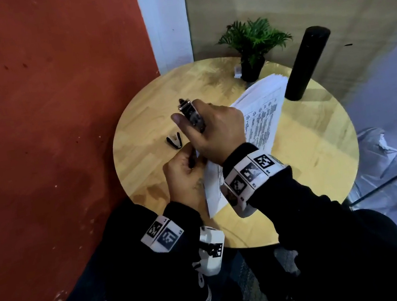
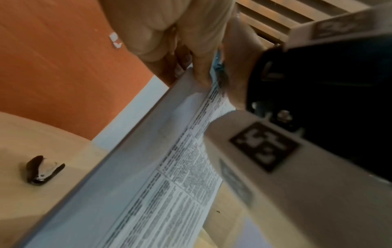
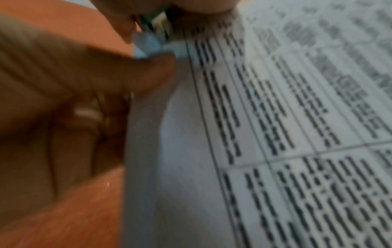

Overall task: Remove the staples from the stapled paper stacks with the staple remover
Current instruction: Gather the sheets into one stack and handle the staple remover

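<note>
My right hand [image 1: 212, 127] grips a black and metal stapler [image 1: 192, 116] above the round wooden table [image 1: 310, 158]. Just below it, my left hand [image 1: 185, 173] pinches the upper corner of a printed paper stack [image 1: 213, 187], which is lifted and tilted on edge. In the left wrist view, fingers [image 2: 201, 70] clamp that corner of the paper stack [image 2: 169, 176]. The right wrist view is blurred and shows a thumb [image 3: 127, 73] against the sheet [image 3: 275, 117]. The black staple remover [image 1: 174, 141] lies alone on the table, left of both hands, also seen as the staple remover [image 2: 44, 170].
More printed sheets [image 1: 264, 98] lie fanned at the back right. Behind them stand a small potted plant [image 1: 252, 48] and a tall black cylinder [image 1: 307, 63]. A red wall [image 1: 44, 122] borders the table on the left.
</note>
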Tool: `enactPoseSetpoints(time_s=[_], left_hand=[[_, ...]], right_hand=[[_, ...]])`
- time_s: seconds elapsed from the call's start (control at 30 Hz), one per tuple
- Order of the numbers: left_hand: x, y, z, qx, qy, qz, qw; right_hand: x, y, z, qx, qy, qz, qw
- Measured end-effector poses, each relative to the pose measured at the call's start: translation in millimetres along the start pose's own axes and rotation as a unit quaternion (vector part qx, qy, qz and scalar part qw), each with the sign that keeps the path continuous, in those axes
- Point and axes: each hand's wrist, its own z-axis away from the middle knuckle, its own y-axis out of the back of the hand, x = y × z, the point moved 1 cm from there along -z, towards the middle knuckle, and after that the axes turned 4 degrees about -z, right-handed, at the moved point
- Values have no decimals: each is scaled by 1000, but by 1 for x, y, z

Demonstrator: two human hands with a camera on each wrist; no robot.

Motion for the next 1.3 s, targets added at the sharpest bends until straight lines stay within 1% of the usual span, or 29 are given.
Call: enactPoseSetpoints(time_s=[0.03,0.07,0.1,0.13,0.17,0.2,0.23,0.27,0.3,0.37,0.4,0.43,0.47,0.53,0.57,0.6,0.63,0.67,0.73,0.77,0.8,0.93,1.0,1.1,1.17,1.23,1.3], left_hand=[[-2,1,-3,-1,-4,-9,1000],[-3,2,-5,-9,-4,-1,1000],[-3,2,-7,-20,-1,14,1000],[-4,4,-9,-33,-4,23,999],[-4,4,-10,-46,-10,28,998],[-2,6,-12,-57,-17,26,998],[-2,8,-13,-62,-25,16,998],[-2,10,-15,-64,-34,1,997],[-2,11,-16,-67,-40,-14,997],[1,15,-18,-69,-42,-33,996],[1,16,-19,-70,-42,-38,996],[3,16,-20,-73,-46,-44,995],[6,16,-20,-75,-52,-50,995],[8,17,-23,-79,-52,-44,995],[8,18,-24,-79,-48,-36,995],[8,19,-26,-77,-44,-32,996],[7,19,-27,-76,-39,-32,996],[6,20,-28,-78,-31,-34,996],[7,21,-30,-88,-22,-39,995],[8,22,-31,-93,-20,-40,995],[9,23,-32,-99,-17,-39,994],[12,26,-33,-126,3,-40,991],[14,28,-33,-142,9,-39,989],[11,31,-36,-144,31,-19,989],[-3,32,-34,-137,72,-5,988],[-30,30,-22,-135,132,-3,982],[-62,27,-6,-111,178,-32,977]], right_hand=[[-2,7,-2,0,-30,-55,998],[-1,17,-5,18,-70,-134,988],[5,30,-11,64,-108,-217,968],[14,46,-18,134,-139,-285,939],[29,64,-24,208,-168,-323,908],[48,82,-27,271,-200,-336,880],[66,97,-26,310,-231,-343,856],[82,109,-22,324,-263,-353,838],[96,117,-14,303,-300,-345,836],[116,119,7,192,-383,-316,847],[123,116,17,145,-417,-314,841],[129,114,24,121,-443,-329,825],[132,113,29,119,-464,-359,801],[135,112,33,147,-482,-445,740],[134,113,35,153,-482,-465,727],[136,113,39,143,-483,-467,727],[137,114,42,116,-484,-455,738],[137,115,47,81,-483,-440,753],[137,114,58,-12,-469,-415,780],[136,113,62,-55,-463,-397,790],[136,111,65,-82,-464,-380,796],[143,104,64,-117,-466,-318,817],[148,101,64,-138,-478,-311,810],[153,98,66,-155,-512,-313,784],[157,97,71,-149,-529,-316,773],[160,94,82,-139,-548,-325,758],[157,88,96,-134,-575,-331,737]])
